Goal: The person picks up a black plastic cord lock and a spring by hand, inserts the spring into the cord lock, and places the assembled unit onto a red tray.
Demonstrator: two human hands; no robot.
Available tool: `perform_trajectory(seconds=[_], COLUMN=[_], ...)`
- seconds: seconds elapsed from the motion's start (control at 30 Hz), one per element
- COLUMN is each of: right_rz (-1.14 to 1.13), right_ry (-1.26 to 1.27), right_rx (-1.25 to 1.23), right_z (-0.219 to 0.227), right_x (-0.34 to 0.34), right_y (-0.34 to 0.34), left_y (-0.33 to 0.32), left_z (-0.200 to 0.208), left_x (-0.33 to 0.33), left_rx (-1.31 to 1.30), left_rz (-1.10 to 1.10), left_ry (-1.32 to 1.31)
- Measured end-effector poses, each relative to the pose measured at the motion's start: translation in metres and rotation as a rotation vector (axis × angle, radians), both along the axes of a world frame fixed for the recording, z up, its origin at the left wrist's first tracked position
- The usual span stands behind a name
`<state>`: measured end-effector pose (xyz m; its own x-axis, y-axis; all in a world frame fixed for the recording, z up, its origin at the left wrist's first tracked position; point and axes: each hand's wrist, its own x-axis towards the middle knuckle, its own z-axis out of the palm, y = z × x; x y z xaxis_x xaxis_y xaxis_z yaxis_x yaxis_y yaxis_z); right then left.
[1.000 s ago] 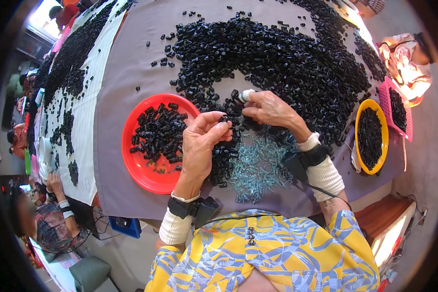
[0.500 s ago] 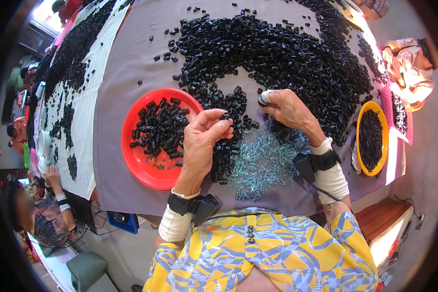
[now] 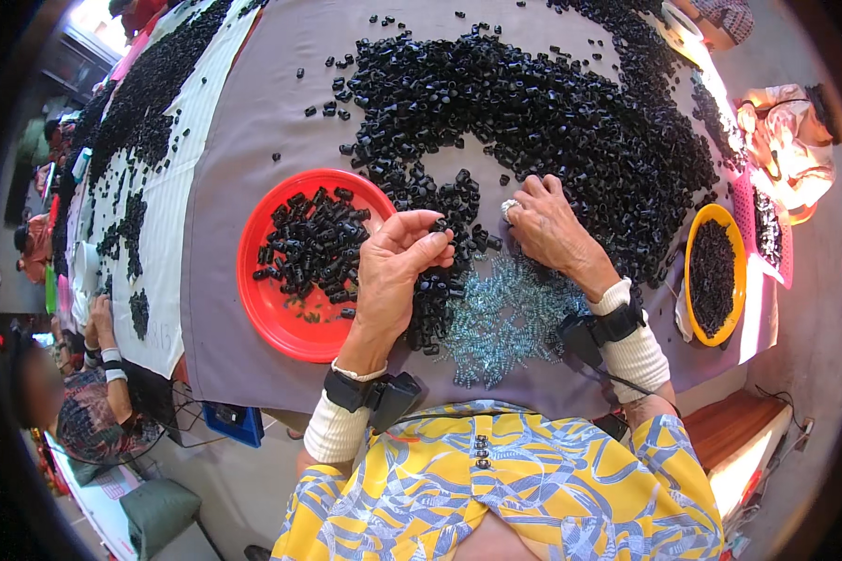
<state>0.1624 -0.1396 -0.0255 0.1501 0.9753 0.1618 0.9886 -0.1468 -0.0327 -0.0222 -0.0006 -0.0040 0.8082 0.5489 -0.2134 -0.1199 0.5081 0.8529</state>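
Note:
My left hand (image 3: pixel 398 257) is beside the red bowl (image 3: pixel 253 309), pinching a small black plastic cap (image 3: pixel 442 225) between thumb and fingertips. The bowl contains many such black pieces. Across from it, my right hand (image 3: pixel 554 224) has its fingers curled down at the edge of the large black heap (image 3: pixel 533 107); whether anything sits in them is hidden. White tape covers one of its fingertips. Below and between the hands lies a loose pile of pale blue-green little springs (image 3: pixel 496 323). More black pieces (image 3: pixel 430 309) lie just right of my left wrist.
A yellow bowl (image 3: pixel 741 271) of thin dark pieces stands at the right, near a pink basket (image 3: pixel 782 248). Another table with a white cloth (image 3: pixel 164 299) is on the left, where a co-worker's hand (image 3: pixel 103 323) rests. A cable (image 3: pixel 617 379) hangs from my right wrist device.
My right hand's fingers have turned from a sideways pinch to curling downward, with the hand slightly nearer me. My left hand keeps its pinch. The whole view has shifted a little.

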Motion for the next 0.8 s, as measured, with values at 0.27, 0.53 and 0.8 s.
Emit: perform_trajectory(seconds=[0.27, 0.53, 0.8], right_rz=[0.123, 0.251, 0.213], right_ry=[0.444, 0.443, 0.474], right_rx=[0.253, 0.361, 0.487], right_z=[0.046, 0.07, 0.069], right_x=[-0.01, -0.026, -0.031], right_y=[0.006, 0.017, 0.024], left_y=[-0.006, -0.01, -0.007], left_z=[-0.002, 0.004, 0.013], left_x=[0.01, 0.013, 0.015], left_rx=[-0.017, -0.098, -0.148], left_rz=[-0.01, -0.104, -0.051], left_ry=[0.002, -0.124, -0.192])
